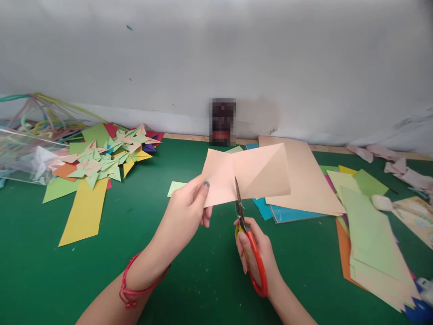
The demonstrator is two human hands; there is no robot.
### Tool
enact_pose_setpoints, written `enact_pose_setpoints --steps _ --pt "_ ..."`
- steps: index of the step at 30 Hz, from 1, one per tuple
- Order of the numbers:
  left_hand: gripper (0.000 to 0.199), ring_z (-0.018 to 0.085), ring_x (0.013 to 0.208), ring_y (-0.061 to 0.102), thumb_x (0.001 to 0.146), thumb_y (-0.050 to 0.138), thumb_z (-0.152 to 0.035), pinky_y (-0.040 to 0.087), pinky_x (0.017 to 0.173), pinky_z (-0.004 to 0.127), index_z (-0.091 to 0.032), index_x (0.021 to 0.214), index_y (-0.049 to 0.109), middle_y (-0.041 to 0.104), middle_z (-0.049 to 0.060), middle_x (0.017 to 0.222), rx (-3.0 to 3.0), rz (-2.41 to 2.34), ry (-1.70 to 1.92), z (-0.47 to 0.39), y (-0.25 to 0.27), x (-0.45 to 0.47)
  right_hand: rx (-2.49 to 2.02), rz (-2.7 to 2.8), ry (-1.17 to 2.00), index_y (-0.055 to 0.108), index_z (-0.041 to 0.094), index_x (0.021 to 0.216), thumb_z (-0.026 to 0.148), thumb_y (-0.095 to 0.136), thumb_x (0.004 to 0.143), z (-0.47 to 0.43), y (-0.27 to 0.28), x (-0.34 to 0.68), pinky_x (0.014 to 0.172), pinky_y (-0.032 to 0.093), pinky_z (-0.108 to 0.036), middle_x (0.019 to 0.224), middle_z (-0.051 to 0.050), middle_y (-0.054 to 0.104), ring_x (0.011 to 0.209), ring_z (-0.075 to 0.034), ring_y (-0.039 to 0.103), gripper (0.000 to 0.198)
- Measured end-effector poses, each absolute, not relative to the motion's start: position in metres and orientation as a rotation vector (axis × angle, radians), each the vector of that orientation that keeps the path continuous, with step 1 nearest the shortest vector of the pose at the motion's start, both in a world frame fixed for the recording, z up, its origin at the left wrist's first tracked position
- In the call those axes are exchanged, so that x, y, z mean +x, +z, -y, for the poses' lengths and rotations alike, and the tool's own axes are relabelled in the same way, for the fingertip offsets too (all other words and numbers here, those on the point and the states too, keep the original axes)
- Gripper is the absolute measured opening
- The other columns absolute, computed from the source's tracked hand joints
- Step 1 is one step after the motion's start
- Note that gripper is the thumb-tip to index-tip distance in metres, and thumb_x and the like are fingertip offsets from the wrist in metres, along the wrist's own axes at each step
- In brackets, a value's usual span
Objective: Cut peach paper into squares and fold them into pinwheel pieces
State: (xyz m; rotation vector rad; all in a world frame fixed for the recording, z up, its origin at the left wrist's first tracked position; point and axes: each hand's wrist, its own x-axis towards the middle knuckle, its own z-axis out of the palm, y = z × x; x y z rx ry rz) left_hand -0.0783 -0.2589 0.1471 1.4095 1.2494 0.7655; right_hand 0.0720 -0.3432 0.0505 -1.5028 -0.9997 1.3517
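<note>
My left hand point(189, 198) pinches the left end of a creased, pale peach sheet of paper point(260, 174), thumb on top and fingers behind. The sheet is held up above the table, with a fold line near its middle. My right hand point(257, 248) grips a pair of scissors point(259, 268) with red and yellow handles. Their dark blades point upward and meet the sheet's lower edge by the fold; how far they cut in is hard to tell. Behind my left hand lies a small folded light green paper point(176, 187).
Folded paper stars point(98, 164) and a yellow strip point(84, 212) lie left, beside a clear plastic bag point(27, 153). A large peach sheet point(301, 171) rests on blue paper point(294, 214). Coloured strips point(372, 230) pile up right. A blurred dark object point(222, 122) stands against the wall.
</note>
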Motion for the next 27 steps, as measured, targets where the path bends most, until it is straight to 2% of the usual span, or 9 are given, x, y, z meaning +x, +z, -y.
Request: enact_pose_setpoints --steps 15,27 --pt "0.023 0.008 0.039 0.05 0.088 0.036 -0.028 0.039 0.042 0.018 -0.018 0.069 0.044 0.046 -0.007 0.048 1.418 -1.234 0.763 0.2586 0.1454 -0.0776 -1.505 1.029 1.372 0.045 0.02 0.096 0.051 0.05 0.079 0.3412 0.0449 0.074 0.023 0.028 -0.014 0.045 0.011 0.039 0.024 -0.004 0.033 0.036" --pt "0.025 0.008 0.04 0.05 0.088 0.034 -0.03 0.04 0.042 0.019 -0.018 0.068 0.043 0.047 -0.006 0.049 1.43 -1.233 0.742 0.2596 0.1425 -0.0773 -1.495 1.006 1.359 0.045 0.02 0.102 0.051 0.046 0.082 0.3455 0.0459 0.0718 0.024 0.029 -0.014 0.046 0.009 0.042 0.025 -0.004 0.034 0.037"
